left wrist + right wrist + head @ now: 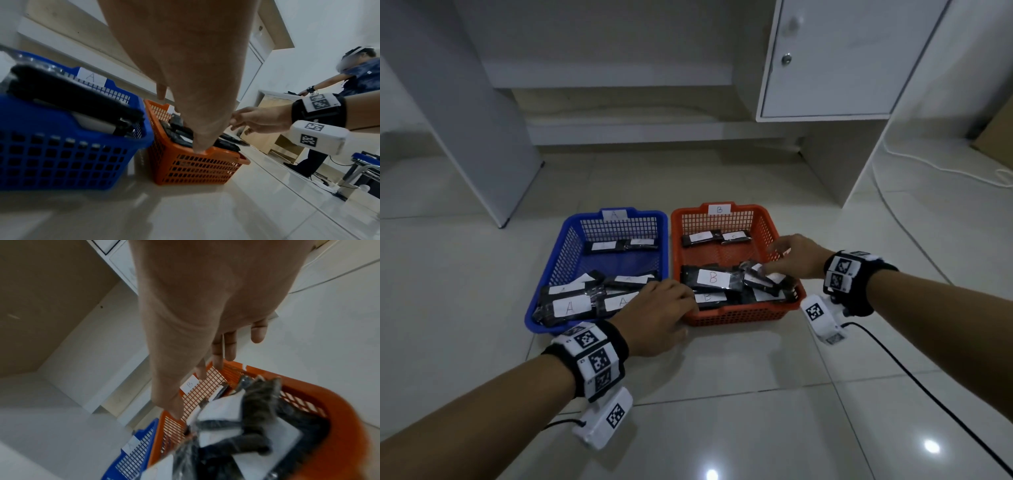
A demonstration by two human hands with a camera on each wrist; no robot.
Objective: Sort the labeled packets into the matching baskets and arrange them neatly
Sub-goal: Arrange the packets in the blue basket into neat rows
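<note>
Packets (713,278) labelled B lay heaped in the orange basket (743,313) at frame centre, A-labelled ones in the blue basket (558,253) beside it on the floor. Left hand (655,317) rested its fingers on the orange rim, unclenched. Right hand (796,255) hovered over the heap, fingers spread, holding nothing.

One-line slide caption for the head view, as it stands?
Left hand rests on the orange basket rim; right hand hovers open over its B packets, beside the blue basket.
</note>
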